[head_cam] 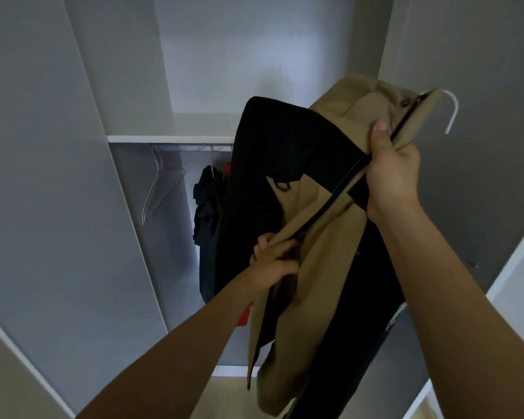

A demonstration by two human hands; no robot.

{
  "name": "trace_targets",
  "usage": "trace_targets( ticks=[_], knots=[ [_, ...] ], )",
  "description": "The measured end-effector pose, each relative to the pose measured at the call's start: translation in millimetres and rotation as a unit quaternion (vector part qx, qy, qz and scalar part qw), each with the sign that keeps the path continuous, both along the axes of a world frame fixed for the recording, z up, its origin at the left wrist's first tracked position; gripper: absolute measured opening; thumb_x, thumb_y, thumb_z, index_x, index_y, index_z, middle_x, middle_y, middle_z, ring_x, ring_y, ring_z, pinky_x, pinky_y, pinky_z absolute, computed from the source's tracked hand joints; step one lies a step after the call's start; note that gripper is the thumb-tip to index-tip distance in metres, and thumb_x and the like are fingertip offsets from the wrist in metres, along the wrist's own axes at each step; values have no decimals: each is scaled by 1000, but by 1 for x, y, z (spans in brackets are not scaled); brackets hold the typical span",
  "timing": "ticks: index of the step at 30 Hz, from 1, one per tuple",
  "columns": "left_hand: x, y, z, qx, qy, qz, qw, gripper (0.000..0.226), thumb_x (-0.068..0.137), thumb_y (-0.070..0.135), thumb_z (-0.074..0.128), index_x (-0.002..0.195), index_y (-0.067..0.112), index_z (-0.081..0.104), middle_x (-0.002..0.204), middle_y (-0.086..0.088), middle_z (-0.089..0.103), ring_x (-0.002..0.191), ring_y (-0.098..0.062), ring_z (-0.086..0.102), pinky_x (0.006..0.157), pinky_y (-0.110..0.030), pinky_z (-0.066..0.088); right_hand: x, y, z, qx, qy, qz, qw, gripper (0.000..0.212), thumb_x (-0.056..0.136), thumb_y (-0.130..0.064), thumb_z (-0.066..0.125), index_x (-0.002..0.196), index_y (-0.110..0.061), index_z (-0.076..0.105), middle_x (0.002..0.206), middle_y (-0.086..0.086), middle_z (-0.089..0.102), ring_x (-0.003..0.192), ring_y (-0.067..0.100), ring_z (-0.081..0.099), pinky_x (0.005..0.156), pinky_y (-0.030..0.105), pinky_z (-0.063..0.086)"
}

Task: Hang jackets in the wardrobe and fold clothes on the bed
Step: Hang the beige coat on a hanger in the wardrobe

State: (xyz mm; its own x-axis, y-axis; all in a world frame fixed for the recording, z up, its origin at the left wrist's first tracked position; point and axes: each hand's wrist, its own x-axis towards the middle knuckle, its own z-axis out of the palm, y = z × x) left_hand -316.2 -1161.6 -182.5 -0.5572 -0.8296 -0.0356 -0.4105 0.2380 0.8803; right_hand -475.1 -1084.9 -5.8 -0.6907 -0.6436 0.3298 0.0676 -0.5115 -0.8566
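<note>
Head view: both hands hold jacket at open wardrobe

Head view looks up into wardrobe [139, 137], doors swung open left and right. Tan and black jacket [309, 267] held up in front of the right half of the opening, near the camera, hanging down from both hands. Right hand [390, 173] curled tight round the collar edge by the black zip, thumb on top of the tan cloth. White hanger hook [452, 111] sticks out right of the collar, above the right hand. Left hand [273, 258] lower and left, fingers pinching the front zip edge. Rail [191, 148] under the shelf, far side. Bare hangers [158, 189] hang at left on rail. Dark garment [206, 213] hangs right of them, partly behind jacket. Red item [244, 316] shows low behind jacket, unclear what
</note>
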Motion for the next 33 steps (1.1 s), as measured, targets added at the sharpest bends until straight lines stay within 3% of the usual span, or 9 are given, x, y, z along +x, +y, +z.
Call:
trace_targets(
  ticks=[3,8,13,18,21,25,28,30,33],
  knots=[
    [-4,10,-8,23,-8,-51,998,63,68,50,63,131,51,52,144,15,17,141,-22,13,119,-47,13,-2,4,-5,3,1,-7,1000,14,95,-40,58,91,-27,58,90,-9,68,82,5,68,80,30,58],
    [-17,32,-13,3,-14,-24,1000,93,66,64,64,146,57,16,159,10,1,147,-21,3,121,-49,10,-2,7,-13,14,-3,6,1000,14,96,-39,57,95,-25,59,97,-4,70,90,10,69,84,32,58],
    [-19,37,-14,78,-16,-84,993,68,57,62,70,118,32,64,121,13,61,114,-7,56,100,-25,44,0,8,-19,12,24,-17,1000,13,96,-38,57,94,-26,60,92,-9,69,80,0,68,76,20,57],
    [4,52,-67,134,-100,-164,972,55,58,68,79,108,59,56,109,34,60,103,10,56,90,-15,45,9,4,-42,-9,-4,-117,993,24,97,-38,53,116,-25,46,101,-16,59,86,-12,59,73,9,48],
    [29,46,-93,160,-56,-44,985,60,64,65,79,115,43,56,118,16,61,104,-2,59,92,-23,50,9,6,-56,13,39,-166,985,25,98,-37,51,113,-24,35,94,-16,52,72,-22,53,57,1,41],
    [71,25,-90,102,11,129,986,9,89,31,70,88,22,68,95,-4,72,92,-19,69,85,-34,57,4,9,-84,88,182,-241,949,44,97,-32,50,129,-9,30,83,-14,48,64,-1,54,55,15,40],
    [87,18,-69,18,33,195,980,7,98,14,57,95,12,63,112,-23,64,97,-26,64,88,-21,49,-6,9,-112,168,292,-269,902,61,95,-27,53,140,1,21,85,4,56,67,26,57,61,30,44],
    [94,15,-50,-127,-5,197,972,20,100,19,54,119,14,53,109,-11,63,93,-18,61,85,-23,49,-12,10,-129,196,327,-271,884,63,94,-26,55,140,1,22,95,19,61,75,38,61,65,36,45],
    [103,13,-13,-293,-71,163,939,51,95,25,58,140,28,34,100,4,61,82,-17,62,75,-34,51,-8,14,-150,168,328,-226,902,41,93,-23,60,120,-21,29,99,10,56,75,36,61,65,36,47]
  ],
)
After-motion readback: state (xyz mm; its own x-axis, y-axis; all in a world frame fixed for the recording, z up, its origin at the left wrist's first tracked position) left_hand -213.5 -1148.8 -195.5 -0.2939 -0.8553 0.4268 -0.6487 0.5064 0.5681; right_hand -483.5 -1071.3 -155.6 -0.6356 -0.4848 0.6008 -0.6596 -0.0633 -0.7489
